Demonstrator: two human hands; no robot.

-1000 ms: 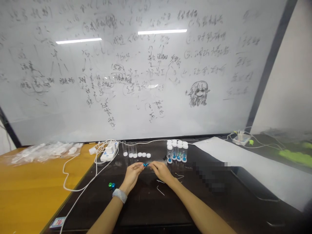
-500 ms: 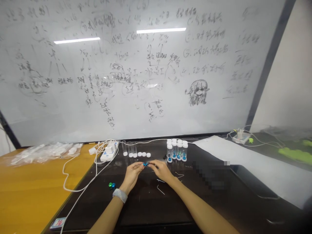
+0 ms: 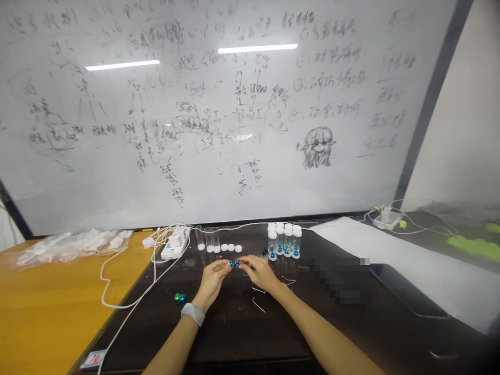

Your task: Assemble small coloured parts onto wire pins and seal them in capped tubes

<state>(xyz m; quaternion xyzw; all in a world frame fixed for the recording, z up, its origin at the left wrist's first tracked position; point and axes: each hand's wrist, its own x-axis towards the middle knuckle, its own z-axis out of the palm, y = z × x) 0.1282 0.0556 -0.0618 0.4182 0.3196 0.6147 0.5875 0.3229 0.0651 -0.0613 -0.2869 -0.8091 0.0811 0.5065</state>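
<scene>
Between my two hands, above the dark table, is a small shiny blue metal part [image 3: 233, 263]. My left hand [image 3: 211, 281] pinches its left side with thumb and fingertips. From the right, my right hand [image 3: 258, 271] closes thumb and finger on a small dark piece at the part's other end; its exact shape is too small to tell. A green metal part [image 3: 177, 297] and a blue one [image 3: 182, 298] lie beside my left wrist. Thin L-shaped hex keys [image 3: 258, 304] rest near my right forearm.
Capped clear tubes [image 3: 287, 242] holding blue parts stand behind my right hand. Open tubes [image 3: 212, 240] and white caps [image 3: 231, 248] are at the back. A power strip [image 3: 175, 242] with cables lies left, a phone [image 3: 406, 290] right. A whiteboard [image 3: 219, 198] rises behind.
Both hands keep nearly the same place around the blue metal part. Only a very slight shift of the right fingers and of the view shows.
</scene>
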